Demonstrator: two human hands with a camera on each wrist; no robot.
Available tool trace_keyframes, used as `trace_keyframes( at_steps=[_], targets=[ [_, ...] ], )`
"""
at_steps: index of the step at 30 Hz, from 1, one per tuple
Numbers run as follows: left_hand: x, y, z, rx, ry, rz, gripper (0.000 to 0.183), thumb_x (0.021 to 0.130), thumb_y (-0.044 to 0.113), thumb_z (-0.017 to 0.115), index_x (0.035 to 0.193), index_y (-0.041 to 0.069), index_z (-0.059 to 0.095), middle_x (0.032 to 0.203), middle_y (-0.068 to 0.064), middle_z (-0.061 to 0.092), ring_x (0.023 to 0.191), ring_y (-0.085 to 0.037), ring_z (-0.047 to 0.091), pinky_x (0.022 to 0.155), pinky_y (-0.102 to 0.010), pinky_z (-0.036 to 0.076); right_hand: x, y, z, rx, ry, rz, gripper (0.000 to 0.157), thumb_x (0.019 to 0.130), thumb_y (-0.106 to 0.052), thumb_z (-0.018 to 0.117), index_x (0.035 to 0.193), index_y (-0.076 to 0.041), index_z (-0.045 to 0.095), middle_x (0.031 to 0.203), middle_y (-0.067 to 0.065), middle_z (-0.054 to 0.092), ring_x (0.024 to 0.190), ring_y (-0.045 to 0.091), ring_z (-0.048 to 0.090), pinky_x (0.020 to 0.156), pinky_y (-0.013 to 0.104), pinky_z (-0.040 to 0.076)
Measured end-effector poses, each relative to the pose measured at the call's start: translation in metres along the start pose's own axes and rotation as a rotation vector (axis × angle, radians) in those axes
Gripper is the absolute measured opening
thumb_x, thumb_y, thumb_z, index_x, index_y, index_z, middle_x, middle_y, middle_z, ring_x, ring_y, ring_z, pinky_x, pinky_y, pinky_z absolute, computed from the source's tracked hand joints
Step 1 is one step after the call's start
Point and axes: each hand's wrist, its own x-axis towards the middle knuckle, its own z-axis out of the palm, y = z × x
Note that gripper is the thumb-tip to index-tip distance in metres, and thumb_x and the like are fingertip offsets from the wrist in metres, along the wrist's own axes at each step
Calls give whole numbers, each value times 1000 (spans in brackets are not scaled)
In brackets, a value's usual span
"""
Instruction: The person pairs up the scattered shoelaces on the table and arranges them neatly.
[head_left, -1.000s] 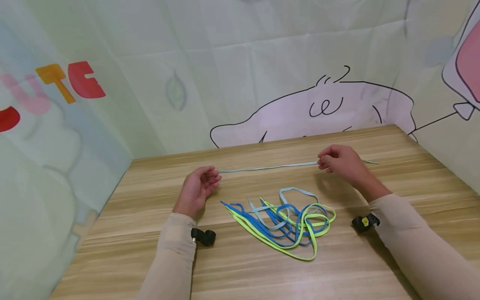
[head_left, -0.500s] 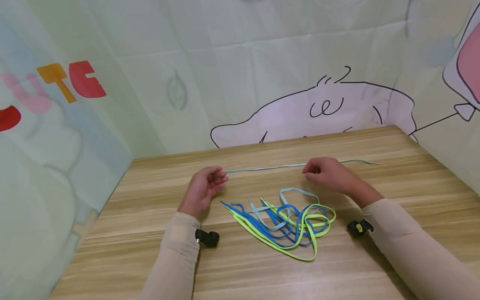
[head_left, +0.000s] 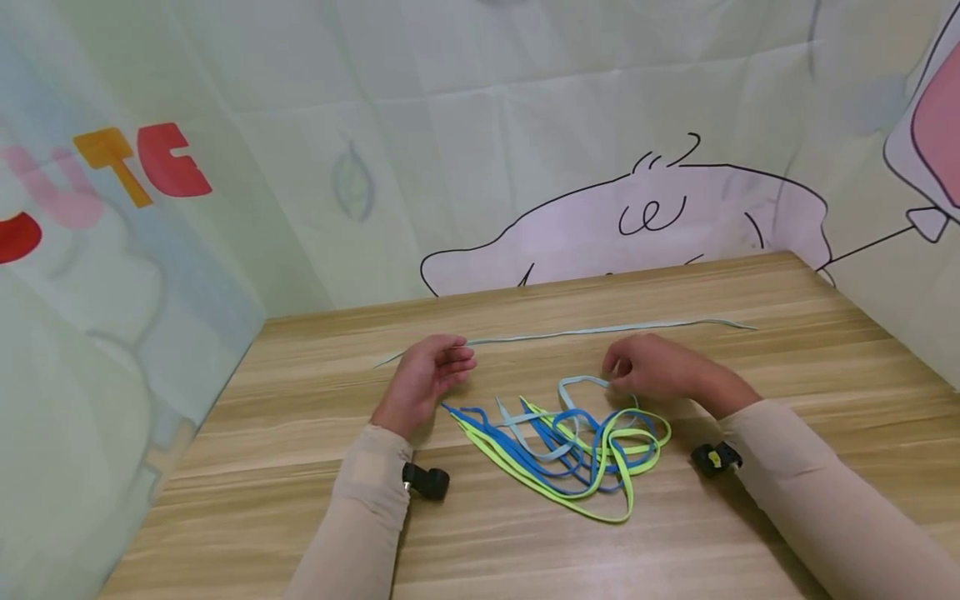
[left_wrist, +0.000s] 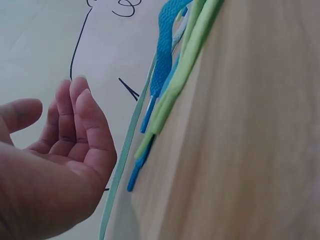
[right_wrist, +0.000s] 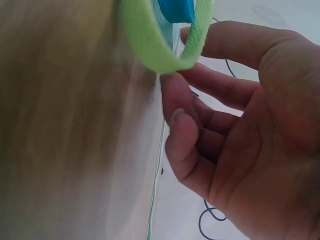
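Two hands show in the head view, and the right hand (head_left: 660,367) has just come away from the straight pale-blue shoelace (head_left: 585,332) down to the tangled pile, which suggests that the straightening of that lace is done. It lies nearly straight along the back of the wood-grain tabletop (head_left: 487,558). The left hand (head_left: 429,383) has slid slightly rightward along it, fingers gently bent and gripping nothing visible; whether it touches the lace I cannot tell. The pile mixes lime-green laces (head_left: 631,496), blue laces (head_left: 502,440) and a pale-blue loop (head_left: 562,392), whose edge the right fingers overlap, perhaps without contact.

From the left wrist, the palm is empty, thumb apart from the fingers. The blue weave looks coarse and ribbed, flat like tape, ending in a smooth blue aglet (left_wrist: 147,115); the straight lace runs as a thin ribbon just past the hand.

From the right wrist, the fingers curl loosely with the thumb held apart, pinching nothing I can see, beside a soft, finely textured lime-green bend
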Motion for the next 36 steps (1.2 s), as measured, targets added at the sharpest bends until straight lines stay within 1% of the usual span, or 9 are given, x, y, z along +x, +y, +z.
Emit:
trace_keyframes(
  at_steps=[6,10,12,17,25,28,30,31,36],
  targets=[
    [-1,-1,4,27,-8,5,40,100,18,54,130,-9,52,95,-4,68,87,-18,68,80,-29,55,0,0,1,-11,-60,1,8,90,-12,71,98,-11,69,93,0,66,86,17,61,77,38,53],
    [-1,-1,5,37,-6,2,39,100,18,54,130,-9,52,94,-4,68,87,-18,68,80,-29,55,0,1,1,-19,-74,-7,3,91,-9,70,91,-11,68,87,-1,63,79,16,57,72,33,51],
    [-1,-1,5,44,-7,2,39,101,18,54,129,-9,52,95,-4,68,87,-18,68,80,-29,55,0,1,1,-33,-78,-17,4,91,-9,68,89,-11,67,84,-2,62,77,15,56,70,32,49],
    [-2,-1,5,49,-5,2,38,101,19,55,127,-8,54,94,-4,68,86,-17,69,80,-29,55,1,3,2,-47,-74,-48,8,93,-10,65,86,-13,66,81,-3,60,73,14,54,67,30,47],
    [-1,-1,5,42,-8,5,39,101,18,54,129,-9,53,93,-3,69,85,-17,69,80,-29,55,0,6,2,28,-17,-107,12,92,-7,62,82,-13,61,77,-2,56,72,14,52,65,31,45],
    [-1,-1,3,35,-6,8,39,102,19,54,130,-9,52,94,-4,68,87,-17,68,80,-29,55,-1,6,2,76,17,-115,8,92,-8,63,85,-12,63,79,-2,57,74,16,53,67,33,46],
    [-1,0,2,34,-1,7,39,102,20,54,130,-8,53,95,-5,68,88,-18,68,80,-29,55,-1,6,1,138,40,-114,3,92,-9,65,89,-11,64,81,-1,60,76,17,54,69,33,46],
    [-1,0,2,34,2,6,39,102,20,54,129,-8,54,96,-5,68,88,-18,68,81,-29,55,0,5,1,184,50,-116,1,92,-9,65,91,-9,65,82,0,62,77,18,55,69,33,47],
    [0,-1,4,46,2,-1,39,100,19,56,129,-7,54,95,-5,68,87,-18,68,82,-30,55,-1,3,-1,443,50,-146,9,95,-7,63,100,0,64,85,10,68,77,24,61,68,34,53]
  ],
)
